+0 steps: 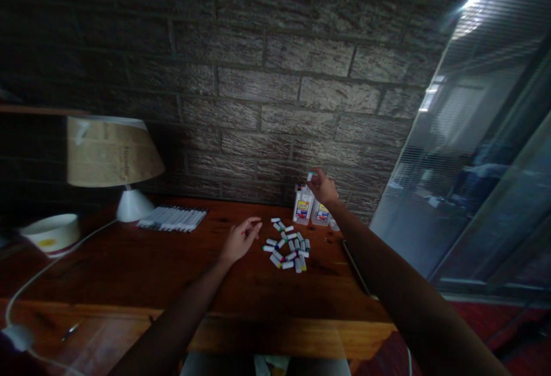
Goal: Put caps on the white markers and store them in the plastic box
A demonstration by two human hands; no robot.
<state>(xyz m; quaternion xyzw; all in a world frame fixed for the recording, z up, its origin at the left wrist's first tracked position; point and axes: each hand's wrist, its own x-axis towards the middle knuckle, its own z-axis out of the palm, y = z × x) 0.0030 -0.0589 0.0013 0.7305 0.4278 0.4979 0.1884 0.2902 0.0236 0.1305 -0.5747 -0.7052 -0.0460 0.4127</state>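
My right hand (322, 188) is raised at the back of the wooden desk (129, 267), pinching a small white cap or tube (310, 175) above two white bottles (303, 206) with coloured labels. My left hand (240, 240) hovers low over the desk, fingers loosely stretched, with a small red thing at its fingertips that I cannot make out. Just right of it lies a pile of several small white tubes with coloured caps (288, 247).
A row of white markers (172, 218) lies beside a table lamp (109, 155) at the back left. A white bowl (50, 232) and a white cable (38, 275) sit at the far left. A brick wall stands behind; glass panels (473, 181) to the right.
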